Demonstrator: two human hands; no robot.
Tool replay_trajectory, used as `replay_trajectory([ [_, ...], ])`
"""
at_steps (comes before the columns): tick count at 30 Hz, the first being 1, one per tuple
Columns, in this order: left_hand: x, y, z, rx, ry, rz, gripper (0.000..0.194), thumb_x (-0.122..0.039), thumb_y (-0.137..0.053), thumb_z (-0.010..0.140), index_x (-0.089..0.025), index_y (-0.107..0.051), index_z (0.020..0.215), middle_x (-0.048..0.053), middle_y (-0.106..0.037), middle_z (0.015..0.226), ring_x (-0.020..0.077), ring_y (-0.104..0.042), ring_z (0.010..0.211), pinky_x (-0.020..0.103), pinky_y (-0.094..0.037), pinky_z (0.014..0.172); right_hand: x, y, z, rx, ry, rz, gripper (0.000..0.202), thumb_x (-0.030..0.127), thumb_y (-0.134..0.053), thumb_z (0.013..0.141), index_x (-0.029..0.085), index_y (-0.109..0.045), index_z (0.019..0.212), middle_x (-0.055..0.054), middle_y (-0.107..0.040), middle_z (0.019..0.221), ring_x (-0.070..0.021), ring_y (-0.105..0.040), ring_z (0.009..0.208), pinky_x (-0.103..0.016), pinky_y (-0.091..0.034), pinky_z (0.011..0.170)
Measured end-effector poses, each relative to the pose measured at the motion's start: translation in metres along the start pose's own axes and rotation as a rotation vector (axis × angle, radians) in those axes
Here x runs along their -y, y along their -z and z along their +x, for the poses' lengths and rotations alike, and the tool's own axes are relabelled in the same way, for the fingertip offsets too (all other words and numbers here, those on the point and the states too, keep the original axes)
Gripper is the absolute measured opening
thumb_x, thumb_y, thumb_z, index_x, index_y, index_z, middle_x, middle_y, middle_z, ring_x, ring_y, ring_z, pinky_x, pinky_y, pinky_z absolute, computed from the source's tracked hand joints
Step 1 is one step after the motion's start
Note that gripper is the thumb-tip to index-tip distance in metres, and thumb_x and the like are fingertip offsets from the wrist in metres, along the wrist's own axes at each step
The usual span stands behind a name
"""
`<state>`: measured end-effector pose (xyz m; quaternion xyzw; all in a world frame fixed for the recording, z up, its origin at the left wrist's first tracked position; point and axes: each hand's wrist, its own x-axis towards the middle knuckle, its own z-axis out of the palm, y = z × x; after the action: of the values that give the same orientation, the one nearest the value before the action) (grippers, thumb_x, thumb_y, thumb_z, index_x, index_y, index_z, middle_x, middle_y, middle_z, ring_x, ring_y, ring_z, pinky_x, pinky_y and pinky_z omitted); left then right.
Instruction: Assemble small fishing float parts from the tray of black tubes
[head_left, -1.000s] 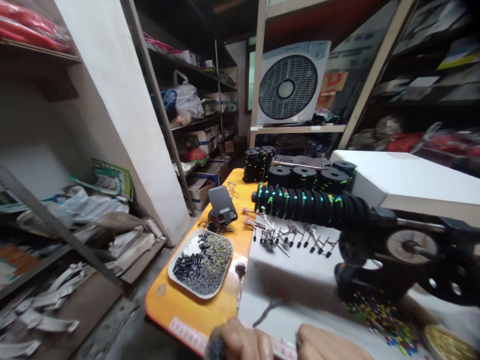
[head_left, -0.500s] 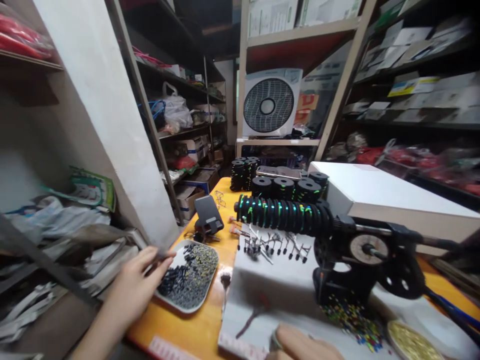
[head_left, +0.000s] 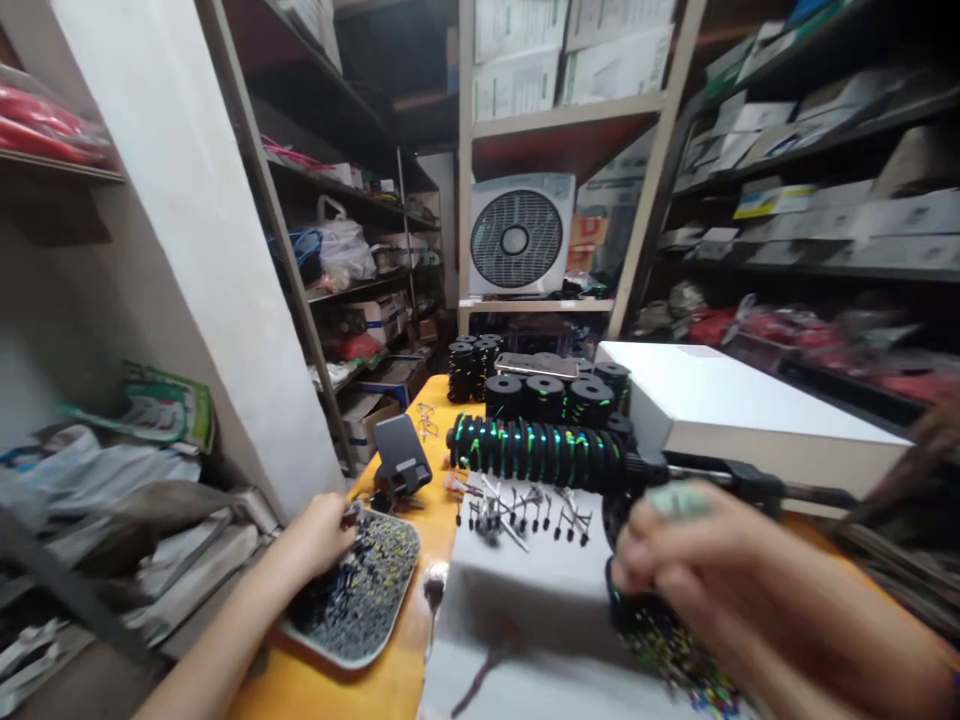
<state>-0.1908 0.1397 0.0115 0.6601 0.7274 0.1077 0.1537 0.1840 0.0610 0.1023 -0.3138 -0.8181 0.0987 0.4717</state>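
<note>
My left hand (head_left: 319,535) is at the upper left edge of a tray (head_left: 409,590) of small black, grey and yellowish pieces. Its fingers are closed on something dark that I cannot make out. My right hand (head_left: 675,545), blurred, has a greenish wrap on one finger and curled fingers; it is in front of the black winding device. What it holds, if anything, is smeared. A black ribbed roll (head_left: 540,450) with green and blue glints lies level on the device's shaft. Small forked metal parts (head_left: 517,510) sit on the white sheet (head_left: 525,590) below.
Black spools (head_left: 544,398) stand behind the roll, a phone (head_left: 536,366) on top. A grey stand (head_left: 403,455) is behind the tray. A large white box (head_left: 750,395) fills the right rear. Colourful beads (head_left: 667,645) lie by the device. A box fan (head_left: 517,238) stands on the shelf.
My left hand has closed and shifted right, to the tray's edge. My right hand has risen from the bottom edge up and right to the device. The view has shifted slightly.
</note>
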Motion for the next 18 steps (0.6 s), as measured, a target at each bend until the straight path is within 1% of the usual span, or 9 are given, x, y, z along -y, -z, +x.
replay_trajectory([
  [2, 0.001, 0.001, 0.003, -0.003, -0.022, -0.013, 0.028, -0.032, -0.064, 0.092, -0.018, -0.064, 0.115, 0.007, -0.068, 0.113, 0.0238, -0.069, 0.093, 0.042, -0.057, 0.077, -0.002, 0.019, 0.028, -0.076, -0.144, 0.091, 0.021, 0.040, -0.053, 0.096, 0.026, -0.065, 0.086, -0.004, -0.068, 0.080, -0.0199, -0.066, 0.078, -0.024, -0.054, 0.058],
  [4, 0.000, 0.005, 0.003, -0.042, -0.043, -0.043, 0.021, -0.033, -0.065, 0.091, -0.016, -0.067, 0.102, 0.003, -0.070, 0.099, 0.0216, -0.069, 0.083, 0.039, -0.057, 0.073, -0.006, 0.028, 0.050, 0.009, -0.243, 0.154, 0.027, 0.047, -0.057, 0.093, 0.025, -0.066, 0.081, -0.002, -0.067, 0.082, -0.0174, -0.063, 0.076, -0.023, -0.051, 0.058],
  [7, -0.006, 0.017, -0.008, -0.184, -0.074, -0.148, 0.016, -0.024, -0.069, 0.082, -0.018, -0.061, 0.069, -0.001, -0.063, 0.066, 0.0211, -0.064, 0.068, 0.034, -0.051, 0.068, -0.012, 0.026, 0.063, 0.099, -0.347, 0.286, 0.027, 0.048, -0.063, 0.090, 0.023, -0.066, 0.082, 0.000, -0.066, 0.081, -0.0142, -0.061, 0.076, -0.023, -0.050, 0.067],
  [9, -0.015, 0.022, -0.023, -0.254, -0.125, -0.282, 0.015, -0.022, -0.067, 0.075, -0.021, -0.057, 0.064, -0.001, -0.061, 0.060, 0.0224, -0.062, 0.067, 0.031, -0.048, 0.066, -0.013, 0.019, 0.061, 0.169, -0.396, 0.381, 0.028, 0.049, -0.063, 0.090, 0.021, -0.065, 0.084, 0.001, -0.065, 0.077, -0.0136, -0.061, 0.074, -0.024, -0.049, 0.068],
  [11, -0.032, 0.022, -0.042, -0.256, -0.201, -0.450, 0.011, -0.031, -0.063, 0.076, -0.021, -0.061, 0.070, 0.002, -0.068, 0.070, 0.0227, -0.065, 0.072, 0.029, -0.050, 0.067, -0.010, 0.012, 0.055, 0.226, -0.422, 0.438, 0.029, 0.048, -0.061, 0.091, 0.020, -0.063, 0.084, 0.001, -0.062, 0.073, -0.0130, -0.058, 0.071, -0.024, -0.047, 0.067],
  [14, -0.071, 0.010, -0.072, -0.284, -0.251, -0.679, 0.018, -0.040, -0.064, 0.076, -0.022, -0.066, 0.077, 0.002, -0.071, 0.076, 0.0203, -0.067, 0.073, 0.026, -0.052, 0.067, 0.000, 0.003, 0.047, 0.284, -0.408, 0.428, 0.028, 0.045, -0.058, 0.094, 0.019, -0.062, 0.083, 0.002, -0.059, 0.071, -0.0121, -0.055, 0.068, -0.024, -0.045, 0.065],
  [15, -0.086, 0.004, -0.081, -0.286, -0.231, -0.913, 0.018, -0.036, -0.070, 0.072, -0.021, -0.071, 0.082, 0.003, -0.071, 0.077, 0.0194, -0.067, 0.072, 0.025, -0.051, 0.066, 0.003, 0.001, 0.045, 0.299, -0.385, 0.388, 0.027, 0.043, -0.056, 0.095, 0.019, -0.062, 0.083, 0.002, -0.059, 0.072, -0.0120, -0.054, 0.068, -0.024, -0.045, 0.064],
  [16, -0.102, -0.001, -0.088, -0.265, -0.203, -1.102, 0.021, -0.033, -0.076, 0.067, -0.022, -0.075, 0.085, 0.002, -0.071, 0.073, 0.0173, -0.065, 0.066, 0.023, -0.049, 0.061, 0.007, -0.001, 0.043, 0.310, -0.353, 0.328, 0.026, 0.040, -0.055, 0.096, 0.019, -0.062, 0.082, 0.002, -0.059, 0.073, -0.0120, -0.054, 0.069, -0.024, -0.044, 0.063],
  [18, -0.130, -0.009, -0.099, -0.173, -0.178, -1.344, 0.018, -0.033, -0.084, 0.060, -0.019, -0.077, 0.070, 0.000, -0.061, 0.056, 0.0113, -0.052, 0.049, 0.020, -0.040, 0.048, 0.014, -0.004, 0.040, 0.325, -0.275, 0.187, 0.023, 0.033, -0.055, 0.097, 0.020, -0.062, 0.080, 0.002, -0.060, 0.075, -0.0118, -0.054, 0.071, -0.024, -0.042, 0.064],
])
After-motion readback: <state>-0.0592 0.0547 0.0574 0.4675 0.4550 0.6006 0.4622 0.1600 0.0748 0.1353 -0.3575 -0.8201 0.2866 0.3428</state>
